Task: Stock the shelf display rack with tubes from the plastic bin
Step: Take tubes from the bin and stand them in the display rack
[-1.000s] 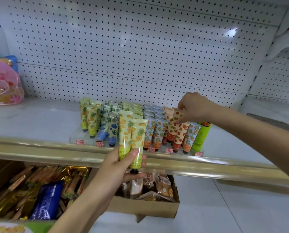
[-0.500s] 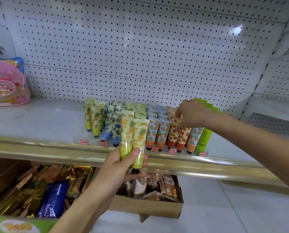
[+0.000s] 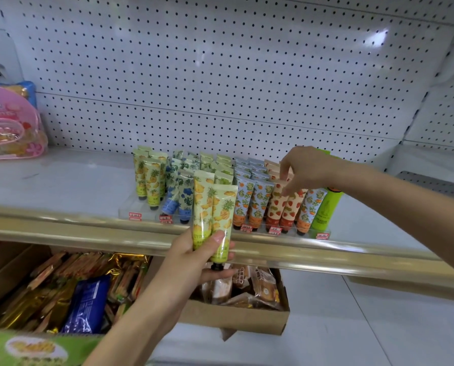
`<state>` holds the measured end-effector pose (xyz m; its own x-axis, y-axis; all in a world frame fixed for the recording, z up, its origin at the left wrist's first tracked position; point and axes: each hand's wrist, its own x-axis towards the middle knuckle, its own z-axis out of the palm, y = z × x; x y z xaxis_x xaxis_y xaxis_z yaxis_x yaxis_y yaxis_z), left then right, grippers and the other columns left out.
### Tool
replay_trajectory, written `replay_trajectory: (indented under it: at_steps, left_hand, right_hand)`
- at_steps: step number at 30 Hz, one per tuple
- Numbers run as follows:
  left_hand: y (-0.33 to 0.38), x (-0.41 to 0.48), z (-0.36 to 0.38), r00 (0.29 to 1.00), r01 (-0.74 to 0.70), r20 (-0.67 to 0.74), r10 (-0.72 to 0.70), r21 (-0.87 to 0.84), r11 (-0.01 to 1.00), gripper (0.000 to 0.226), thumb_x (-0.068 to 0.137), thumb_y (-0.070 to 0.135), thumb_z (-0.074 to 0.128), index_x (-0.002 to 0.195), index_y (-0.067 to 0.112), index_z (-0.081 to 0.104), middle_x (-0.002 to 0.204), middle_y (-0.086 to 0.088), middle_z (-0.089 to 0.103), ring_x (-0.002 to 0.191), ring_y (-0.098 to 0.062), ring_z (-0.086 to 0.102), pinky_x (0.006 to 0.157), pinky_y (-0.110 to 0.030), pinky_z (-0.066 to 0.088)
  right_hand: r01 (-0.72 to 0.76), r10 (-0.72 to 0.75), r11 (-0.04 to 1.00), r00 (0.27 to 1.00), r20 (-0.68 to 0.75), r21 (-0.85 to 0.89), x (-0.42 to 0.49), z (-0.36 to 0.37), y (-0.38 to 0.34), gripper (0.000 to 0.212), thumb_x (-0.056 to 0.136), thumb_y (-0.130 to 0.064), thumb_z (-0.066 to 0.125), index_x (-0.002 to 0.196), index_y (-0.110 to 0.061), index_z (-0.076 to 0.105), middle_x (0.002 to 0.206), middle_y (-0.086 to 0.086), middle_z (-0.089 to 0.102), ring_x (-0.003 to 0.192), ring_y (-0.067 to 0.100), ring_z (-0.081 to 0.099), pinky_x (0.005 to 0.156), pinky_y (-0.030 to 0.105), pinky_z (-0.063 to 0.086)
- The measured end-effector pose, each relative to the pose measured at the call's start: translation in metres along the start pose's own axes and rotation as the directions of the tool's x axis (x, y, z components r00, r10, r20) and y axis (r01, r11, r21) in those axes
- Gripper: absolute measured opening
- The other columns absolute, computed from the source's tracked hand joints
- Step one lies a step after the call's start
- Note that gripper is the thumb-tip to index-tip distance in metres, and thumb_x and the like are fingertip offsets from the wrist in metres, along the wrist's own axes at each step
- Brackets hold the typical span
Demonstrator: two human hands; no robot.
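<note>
The left grip (image 3: pixel 191 260) is wrapped round two pineapple tubes (image 3: pixel 212 204), thumb pressed across their lower fronts. Both stand upright side by side, long axis vertical, black caps down and crimped ends up, just in front of the display rack (image 3: pixel 130 207). The left one carries a line of capitals near the thumb, too blurred to read with certainty.

The right grip (image 3: pixel 307 167) reaches over the rack's right half, fingertips curled down and pinching the crimped top of a strawberry tube (image 3: pixel 277 204) in the front row.

In the rack all tubes stand cap-down, leaning slightly back. The front row shows two strawberry tubes, two orange-print ones to their left, two blue-flower ones further left, and a plain green tube (image 3: pixel 326 210) at the right end. Five red-and-white price labels (image 3: pixel 274 229) line the rack's front edge – their writing is illegible.

Below the rack sits a cardboard box (image 3: pixel 233 318) of wrapped snacks.
</note>
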<state>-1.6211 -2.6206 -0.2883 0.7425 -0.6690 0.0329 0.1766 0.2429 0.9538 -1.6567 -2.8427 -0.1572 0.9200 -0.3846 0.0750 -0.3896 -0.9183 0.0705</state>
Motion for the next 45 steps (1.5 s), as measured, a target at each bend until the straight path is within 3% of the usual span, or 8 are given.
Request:
replay_trajectory:
  at_steps: [5, 9, 14, 25, 29, 32, 38, 45]
  left_hand:
    - [-0.001, -0.003, -0.001, 1.0, 0.004, 0.023, -0.005, 0.025, 1.0, 0.021, 0.09, 0.017, 0.059, 0.11, 0.018, 0.064, 0.094, -0.006, 0.074, 0.084, -0.017, 0.07, 0.068, -0.031, 0.057]
    - [-0.001, -0.005, 0.002, 0.999, 0.009, 0.044, -0.009, 0.009, 1.0, 0.023, 0.089, 0.017, 0.059, 0.111, 0.018, 0.064, 0.096, -0.004, 0.074, 0.089, -0.016, 0.071, 0.071, -0.031, 0.057]
    - [-0.001, -0.01, 0.003, 0.998, 0.004, 0.061, -0.003, -0.027, 1.0, 0.024, 0.086, 0.018, 0.06, 0.11, 0.016, 0.065, 0.095, -0.006, 0.074, 0.087, -0.016, 0.07, 0.069, -0.028, 0.057]
    - [0.0, -0.014, -0.037, 1.0, -0.008, 0.014, 0.009, -0.058, 0.998, 0.034, 0.074, 0.031, 0.066, 0.107, 0.022, 0.069, 0.102, 0.001, 0.073, 0.093, -0.014, 0.069, 0.075, -0.032, 0.057]
    - [0.009, -0.013, -0.068, 0.987, -0.062, -0.152, 0.056, -0.03, 0.998, 0.021, 0.089, 0.021, 0.059, 0.106, 0.026, 0.069, 0.083, 0.009, 0.072, 0.077, -0.007, 0.067, 0.069, -0.026, 0.054]
    - [0.016, -0.016, -0.098, 0.962, -0.071, -0.268, 0.055, -0.05, 0.996, 0.019, 0.088, 0.023, 0.059, 0.103, 0.024, 0.071, 0.056, 0.007, 0.043, 0.053, -0.009, 0.041, 0.055, -0.025, 0.034]
    - [0.032, -0.012, -0.135, 0.955, -0.088, -0.292, 0.055, -0.101, 0.991, 0.03, 0.079, 0.035, 0.059, 0.104, 0.022, 0.07, 0.062, 0.002, 0.03, 0.05, -0.008, 0.026, 0.045, -0.023, 0.022]
    - [0.03, -0.009, -0.16, 0.951, -0.073, -0.308, -0.001, -0.228, 0.971, 0.046, 0.082, 0.046, 0.048, 0.107, 0.011, 0.065, 0.058, 0.002, 0.04, 0.043, -0.008, 0.021, 0.038, -0.02, 0.018]
  right_hand:
    - [0.076, -0.062, 0.98, 0.995, -0.081, 0.183, -0.013, -0.024, 0.001, 0.023, 0.075, -0.029, 0.077, 0.092, -0.017, 0.068, 0.07, -0.01, 0.044, 0.062, 0.005, 0.045, 0.053, 0.017, 0.031]
    - [0.15, -0.21, 0.798, 0.977, 0.036, 0.584, -0.037, -0.03, -0.027, 0.02, 0.079, -0.031, 0.072, 0.093, -0.017, 0.072, 0.064, -0.007, 0.061, 0.057, 0.002, 0.055, 0.054, 0.01, 0.042]
    - [0.136, -0.283, 0.732, 0.952, 0.116, 0.668, -0.045, -0.015, -0.055, 0.022, 0.082, -0.024, 0.07, 0.093, -0.006, 0.068, 0.07, 0.003, 0.068, 0.063, 0.006, 0.065, 0.059, 0.015, 0.05]
    - [0.093, -0.299, 0.797, 0.92, 0.255, 0.597, -0.026, -0.018, -0.089, 0.02, 0.074, -0.021, 0.077, 0.076, -0.005, 0.065, 0.065, 0.007, 0.071, 0.059, 0.01, 0.065, 0.053, 0.015, 0.048]
    - [0.2, -0.337, 0.824, 0.925, 0.175, 0.531, -0.008, -0.034, -0.11, 0.018, 0.07, -0.026, 0.078, 0.073, -0.01, 0.071, 0.058, -0.002, 0.064, 0.054, 0.005, 0.054, 0.049, 0.01, 0.039]
    - [0.307, -0.347, 0.855, 0.938, 0.021, 0.417, 0.013, -0.043, -0.131, 0.015, 0.072, -0.026, 0.079, 0.072, -0.013, 0.072, 0.055, -0.009, 0.059, 0.045, -0.003, 0.046, 0.046, 0.007, 0.034]
    - [0.373, -0.323, 0.895, 0.921, -0.219, 0.245, 0.058, -0.036, -0.177, 0.016, 0.077, -0.029, 0.075, 0.081, -0.014, 0.07, 0.062, -0.003, 0.049, 0.054, 0.005, 0.04, 0.046, 0.009, 0.032]
    - [0.32, -0.282, 0.924, 0.94, -0.195, 0.208, 0.102, -0.016, -0.213, 0.026, 0.08, -0.027, 0.073, 0.095, -0.005, 0.07, 0.06, -0.006, 0.044, 0.055, 0.004, 0.04, 0.049, 0.016, 0.028]
